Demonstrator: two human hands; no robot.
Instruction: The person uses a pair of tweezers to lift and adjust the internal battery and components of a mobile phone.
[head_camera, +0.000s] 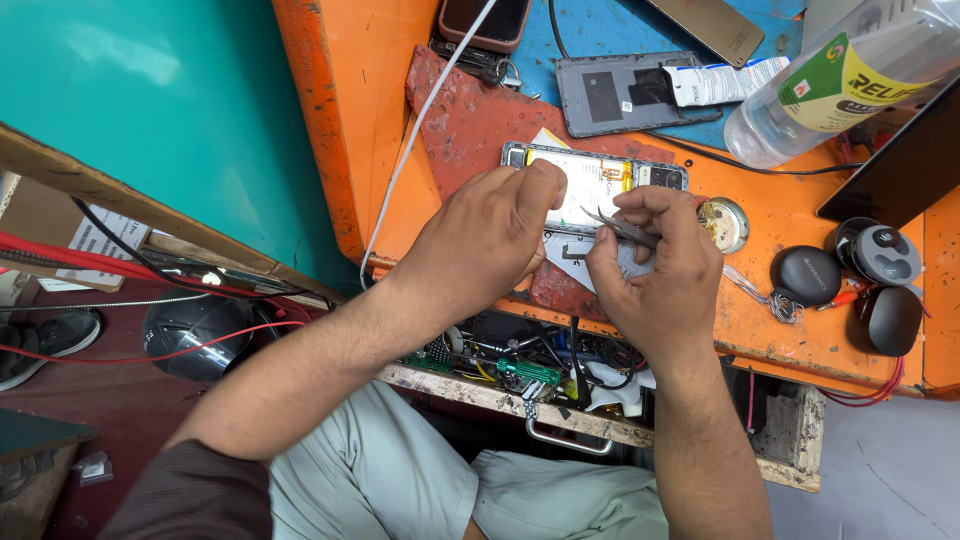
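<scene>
Head view: both hands crowd opened phone (600, 185).

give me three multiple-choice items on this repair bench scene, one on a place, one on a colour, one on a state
1. Where does the clear plastic bottle lie?
A. upper right of the bench
B. in the open drawer
C. on the floor

2. What colour is the worn wooden benchtop?
A. white
B. orange
C. black

3. What state is the opened smartphone in?
A. back cover removed
B. fully closed
C. snapped in two

Answers: 1 A, it lies on its side at the top right corner. 2 B, the chipped paint is orange. 3 A, its battery and inner parts show while the right hand holds thin metal tweezers over it and the left hand steadies it.
</scene>
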